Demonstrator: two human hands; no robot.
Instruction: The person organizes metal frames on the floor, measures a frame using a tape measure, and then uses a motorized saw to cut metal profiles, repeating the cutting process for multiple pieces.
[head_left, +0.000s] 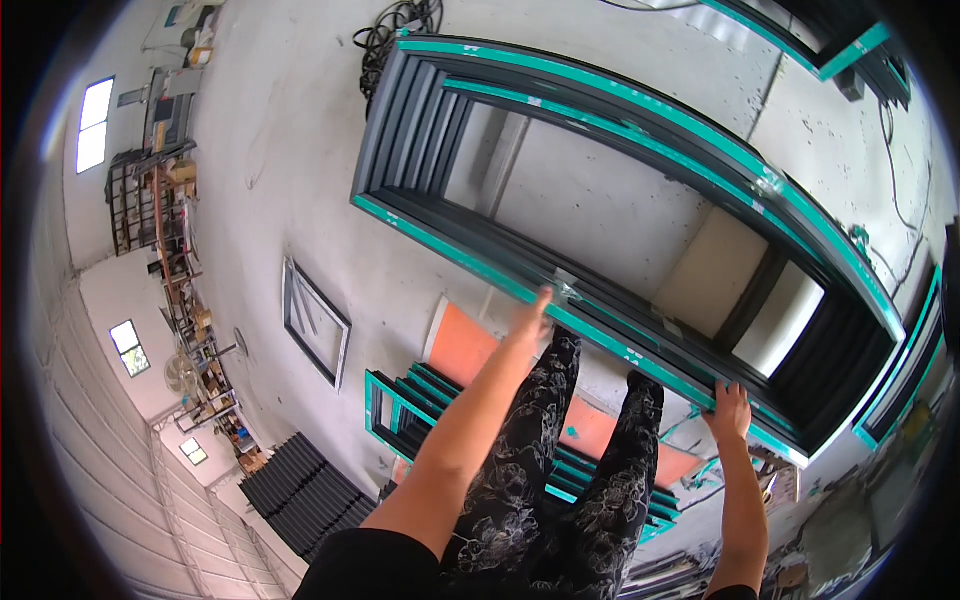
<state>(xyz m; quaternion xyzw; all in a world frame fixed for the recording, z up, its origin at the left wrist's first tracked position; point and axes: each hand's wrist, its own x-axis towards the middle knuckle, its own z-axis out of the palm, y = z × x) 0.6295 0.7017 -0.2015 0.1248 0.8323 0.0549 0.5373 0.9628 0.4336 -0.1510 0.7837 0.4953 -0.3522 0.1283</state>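
Note:
In front of my legs lies a stack of large dark grey window frames (470,238), nested evenly, with green protective tape along their edges. My left hand (535,318) grips the near long side of the top frame at about its middle, beside a crumpled bit of clear tape (566,288). The undersides of its fingers are hidden. Farther right on that same side, my right hand (730,410) has its fingers curled over the green edge close to the corner. Both arms reach down and away from my body.
Smaller green-taped frames (405,410) lie by my legs near orange boards (460,342). A single frame (316,322) rests on the floor at left. Black cable (395,40) is coiled beyond the stack's far left corner. Dark ribbed profiles (310,495) are piled at lower left.

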